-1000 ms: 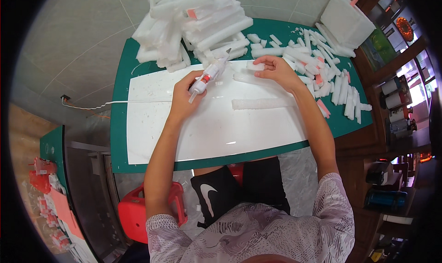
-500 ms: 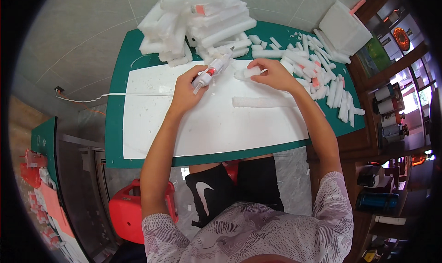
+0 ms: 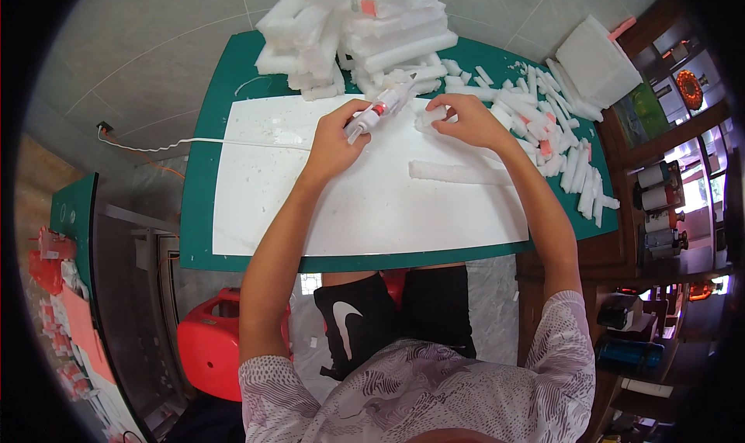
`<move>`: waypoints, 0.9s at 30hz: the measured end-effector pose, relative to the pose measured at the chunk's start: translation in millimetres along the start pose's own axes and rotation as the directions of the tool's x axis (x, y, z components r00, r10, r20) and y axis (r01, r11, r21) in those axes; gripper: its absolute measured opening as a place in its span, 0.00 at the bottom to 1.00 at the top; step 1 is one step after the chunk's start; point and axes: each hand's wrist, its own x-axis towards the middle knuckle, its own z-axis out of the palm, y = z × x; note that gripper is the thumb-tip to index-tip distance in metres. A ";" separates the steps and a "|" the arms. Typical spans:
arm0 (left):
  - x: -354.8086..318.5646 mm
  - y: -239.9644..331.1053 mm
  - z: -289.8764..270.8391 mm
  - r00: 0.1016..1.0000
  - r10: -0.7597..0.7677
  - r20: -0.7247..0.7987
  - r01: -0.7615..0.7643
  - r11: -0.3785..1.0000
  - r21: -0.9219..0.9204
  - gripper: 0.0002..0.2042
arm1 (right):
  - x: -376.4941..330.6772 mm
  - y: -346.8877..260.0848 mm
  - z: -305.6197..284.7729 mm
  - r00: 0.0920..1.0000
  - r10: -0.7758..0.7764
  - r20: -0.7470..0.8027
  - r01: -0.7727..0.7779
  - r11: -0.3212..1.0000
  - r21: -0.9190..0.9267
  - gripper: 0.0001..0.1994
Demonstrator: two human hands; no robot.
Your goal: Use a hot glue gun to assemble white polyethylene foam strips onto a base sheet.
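Head view: left fingers (image 3: 351,109) grasp a hot-glue gun (image 3: 379,109), right fingers (image 3: 452,102) a foam chunk (image 3: 431,117), with one strip (image 3: 450,172) unjoined before the desk's (image 3: 206,171) far-edge stack (image 3: 396,36).

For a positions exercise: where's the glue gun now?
In the head view, the glue gun is in the left hand, left of the right hand and near the foam stack.

Glue gun (image 3: 382,107) partly hidden (left hand (image 3: 332,144) around it), foam strip (image 3: 454,172) running behind right forearm (image 3: 537,191), foam stack (image 3: 400,46) cropped above.
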 end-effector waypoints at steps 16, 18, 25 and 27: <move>1.1 -8.4 0.1 0.999 0.000 -0.033 0.000 1.000 -0.009 0.20 | 12.1 -8.6 0.5 0.994 -0.025 0.103 0.033 0.996 -0.083 0.15; 1.0 -9.6 -0.1 0.999 -0.003 -0.035 0.003 1.000 -0.010 0.20 | 13.6 -9.2 1.8 0.994 -0.027 0.109 0.037 0.995 -0.097 0.15; 1.6 -8.6 -1.2 0.999 -0.012 -0.030 0.012 1.000 0.017 0.20 | 16.2 -11.9 1.6 0.994 -0.027 0.106 0.042 0.988 -0.147 0.15; 2.0 -7.9 -0.9 1.000 -0.008 -0.029 0.009 1.000 0.004 0.20 | 15.5 -12.5 1.4 0.993 -0.031 0.110 0.049 0.985 -0.167 0.17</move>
